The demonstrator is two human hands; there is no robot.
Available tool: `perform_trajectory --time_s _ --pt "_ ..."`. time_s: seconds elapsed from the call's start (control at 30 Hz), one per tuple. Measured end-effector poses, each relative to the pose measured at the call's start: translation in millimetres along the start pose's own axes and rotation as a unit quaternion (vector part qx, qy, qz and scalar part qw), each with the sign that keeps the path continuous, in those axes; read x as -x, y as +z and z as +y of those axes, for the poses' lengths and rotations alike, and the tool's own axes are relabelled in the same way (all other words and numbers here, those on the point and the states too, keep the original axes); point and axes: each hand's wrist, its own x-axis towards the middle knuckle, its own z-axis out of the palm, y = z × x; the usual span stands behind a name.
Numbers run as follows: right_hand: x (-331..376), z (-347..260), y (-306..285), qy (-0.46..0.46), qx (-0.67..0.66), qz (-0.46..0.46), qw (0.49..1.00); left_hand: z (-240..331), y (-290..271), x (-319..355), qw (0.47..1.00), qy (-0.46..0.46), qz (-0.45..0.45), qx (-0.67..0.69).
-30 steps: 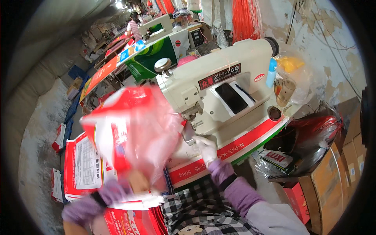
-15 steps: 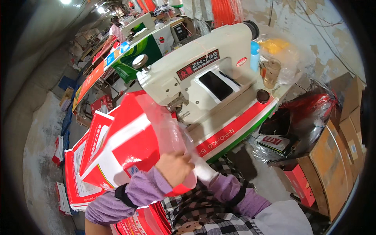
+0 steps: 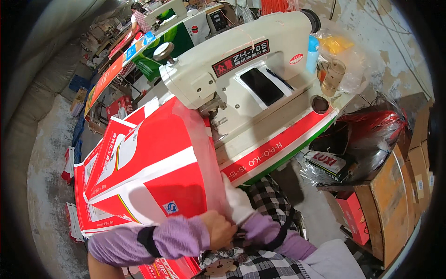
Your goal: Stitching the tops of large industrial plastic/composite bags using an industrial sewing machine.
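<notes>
A large red and white woven plastic sack, with a translucent liner along its right edge, slants up toward the sewing machine. Its upper corner is beside the machine's needle area. My left hand, bare, is closed on the sack's edge at the lower end, close to my body. My right hand, in a white glove, grips the same edge a little higher; some of its fingers are hidden behind the sack. More red and white sacks lie stacked under and left of this one.
On the machine lie a black phone and a pen. A light blue bottle, a glass mug and a dark round cap stand at its right end. Cardboard boxes are at the right. A person is far back.
The sack has been pulled straighter and flatter along the machine. Both hands have moved down its edge toward my body, and the view has shifted slightly.
</notes>
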Motion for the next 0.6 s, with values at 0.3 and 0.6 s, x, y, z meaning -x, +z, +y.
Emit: perform_trajectory --time_s 0.3,0.6 --pt "-36.1 -3.1 -20.4 -0.167 0.221 0.155 0.948 -185.1 -136.3 93.5 0.947 -0.251 0.087 -0.179" --pt "-226.0 13.5 61.8 0.095 0.323 0.072 0.939 42.1 26.4 -88.9 0.963 -0.099 0.251 0.002"
